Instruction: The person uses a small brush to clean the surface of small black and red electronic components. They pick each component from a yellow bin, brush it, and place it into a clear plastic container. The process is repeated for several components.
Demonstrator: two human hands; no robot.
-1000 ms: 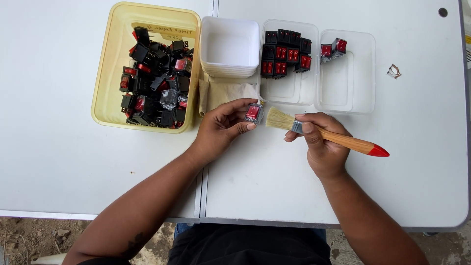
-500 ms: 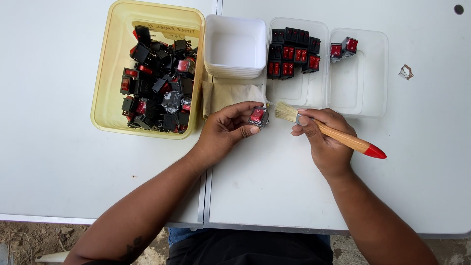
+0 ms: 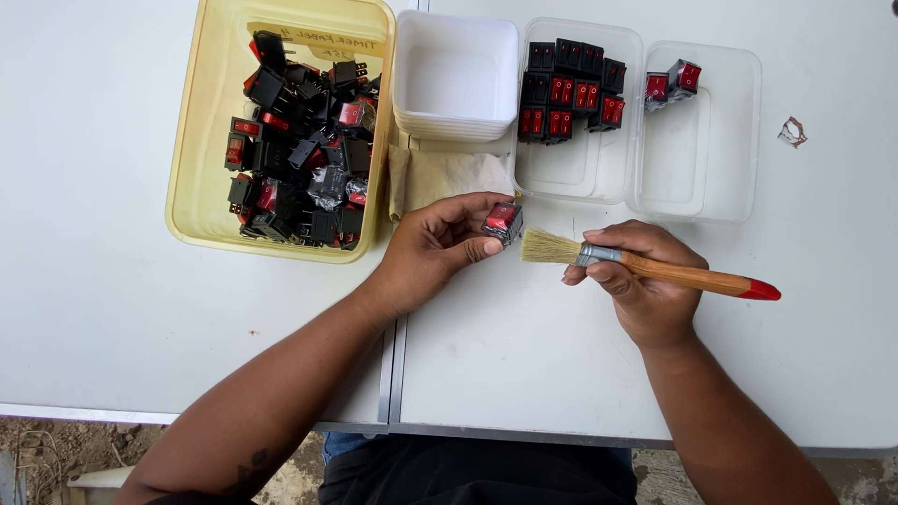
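Head view, looking down on a white table (image 3: 140, 281); the left hand (image 3: 435, 248) pinches a small red-and-black rocker switch (image 3: 502, 223) between thumb and fingertips, just above the tabletop; the right hand (image 3: 641, 281) is closed around a wooden paintbrush (image 3: 655, 269), bristles just beside the switch, not visibly touching; a yellow tub (image 3: 192, 140) of loose switches sits left, clear trays (image 3: 645, 201) with sorted switches behind; the light fingertip hold looks risky; a firm brush stroke could knock the switch loose.

Worn on the head, looking almost straight down onto a white table (image 3: 122, 309). Close enough for both forearms to fill the lower frame. Single view only.
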